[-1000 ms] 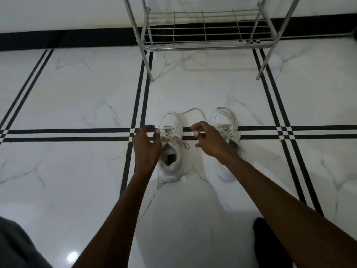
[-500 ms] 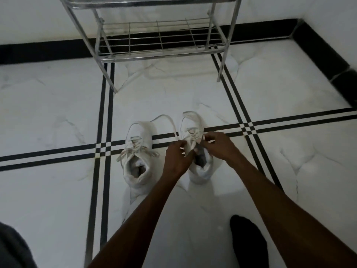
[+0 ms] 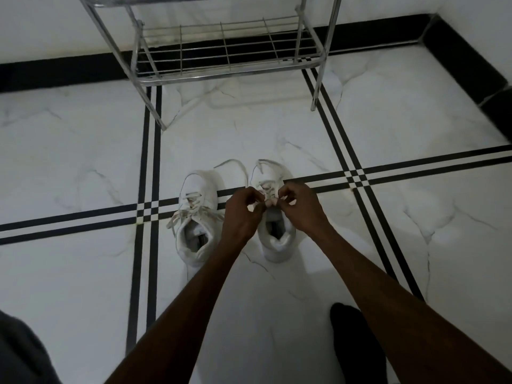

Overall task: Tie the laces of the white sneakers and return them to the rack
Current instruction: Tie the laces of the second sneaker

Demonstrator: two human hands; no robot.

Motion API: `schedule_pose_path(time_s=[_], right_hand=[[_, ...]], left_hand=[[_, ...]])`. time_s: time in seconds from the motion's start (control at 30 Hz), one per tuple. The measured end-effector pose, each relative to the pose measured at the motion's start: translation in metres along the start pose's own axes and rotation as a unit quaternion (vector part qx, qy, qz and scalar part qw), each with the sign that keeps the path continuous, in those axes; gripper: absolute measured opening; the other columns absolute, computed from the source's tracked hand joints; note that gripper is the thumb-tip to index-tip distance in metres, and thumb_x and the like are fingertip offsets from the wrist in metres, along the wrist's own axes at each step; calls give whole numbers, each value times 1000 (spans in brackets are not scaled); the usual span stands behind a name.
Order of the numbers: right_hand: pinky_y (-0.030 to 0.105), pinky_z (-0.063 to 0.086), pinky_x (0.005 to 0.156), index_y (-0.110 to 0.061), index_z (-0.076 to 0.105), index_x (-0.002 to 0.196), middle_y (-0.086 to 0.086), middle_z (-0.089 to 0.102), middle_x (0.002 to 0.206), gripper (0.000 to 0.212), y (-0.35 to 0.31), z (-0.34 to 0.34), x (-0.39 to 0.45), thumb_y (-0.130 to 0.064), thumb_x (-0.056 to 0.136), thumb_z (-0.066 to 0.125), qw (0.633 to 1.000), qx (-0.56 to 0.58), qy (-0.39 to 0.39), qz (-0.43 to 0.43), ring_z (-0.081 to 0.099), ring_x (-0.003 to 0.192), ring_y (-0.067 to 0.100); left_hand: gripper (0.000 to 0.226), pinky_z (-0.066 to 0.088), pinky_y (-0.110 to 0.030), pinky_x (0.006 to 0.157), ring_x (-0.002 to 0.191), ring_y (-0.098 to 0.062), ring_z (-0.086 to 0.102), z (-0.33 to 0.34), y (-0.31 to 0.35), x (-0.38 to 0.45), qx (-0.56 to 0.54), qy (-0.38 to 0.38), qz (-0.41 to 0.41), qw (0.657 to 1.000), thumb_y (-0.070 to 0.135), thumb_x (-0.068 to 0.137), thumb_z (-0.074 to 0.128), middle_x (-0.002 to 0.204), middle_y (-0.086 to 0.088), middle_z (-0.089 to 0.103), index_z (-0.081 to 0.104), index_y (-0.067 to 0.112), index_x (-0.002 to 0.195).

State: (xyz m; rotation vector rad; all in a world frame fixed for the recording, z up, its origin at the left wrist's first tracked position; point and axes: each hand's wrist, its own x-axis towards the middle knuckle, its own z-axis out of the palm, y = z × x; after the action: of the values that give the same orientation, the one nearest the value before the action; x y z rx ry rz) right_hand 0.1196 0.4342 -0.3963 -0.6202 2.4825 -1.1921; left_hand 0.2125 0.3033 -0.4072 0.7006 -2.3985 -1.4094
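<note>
Here, a person looks down at two white sneakers standing side by side on a white marble floor (image 3: 83, 273) crossed by black double lines. Both toes point away from the person, toward a metal rack (image 3: 221, 76) that stands near the floor's far edge against a black skirting. The left sneaker (image 3: 198, 217) sits apart from the hands, its laces crossed and their ends spread loosely to both sides. The right sneaker (image 3: 274, 234) lies just beside it, straddling one black line. Both bare arms reach forward over it. The left hand (image 3: 242, 214) and the right hand (image 3: 300, 209) meet above its tongue, fingers curled and pinched on its laces (image 3: 267, 189), the fingertips nearly touching. One lace end (image 3: 235, 164) arcs out past the toe between the two sneakers. A dark sock-clad foot (image 3: 357, 345) rests on the floor near the near edge, below the right forearm.
</note>
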Motion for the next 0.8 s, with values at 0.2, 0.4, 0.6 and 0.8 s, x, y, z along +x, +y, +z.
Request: schedule_pose_path(time_s=[0.2,0.4,0.6,0.8], right_hand=[[26,50,64,-11,60,87,3,69,84,13,-1,12,-4,-18,91,71,998,11,45,49,67,78,20],[19,40,57,-6,53,92,11,70,92,14,-6,27,-14,-15,96,62,995,-17,88,49,66,86,24],[34,51,74,-8,61,96,4,70,93,20,-13,16,-3,-28,96,62,989,64,-4,130,66,88,22],[34,56,67,-14,71,103,4,79,88,17,-31,-9,12,-23,98,58,936,303,30,175,73,79,15]], left_hand=[[10,56,-45,73,81,-22,67,-3,-5,-9,24,24,-2,999,17,99,61,84,-1,68,58,12,92],[7,56,-48,71,82,-28,69,-2,-7,-13,101,19,-45,994,11,98,49,90,-7,73,53,15,101],[17,52,-41,80,93,-27,67,-9,0,-14,-71,-15,-147,986,19,101,56,101,-19,71,60,3,104],[23,50,-46,95,114,-25,66,-43,33,-1,-268,-33,-197,943,28,107,50,120,-7,75,70,17,102]])
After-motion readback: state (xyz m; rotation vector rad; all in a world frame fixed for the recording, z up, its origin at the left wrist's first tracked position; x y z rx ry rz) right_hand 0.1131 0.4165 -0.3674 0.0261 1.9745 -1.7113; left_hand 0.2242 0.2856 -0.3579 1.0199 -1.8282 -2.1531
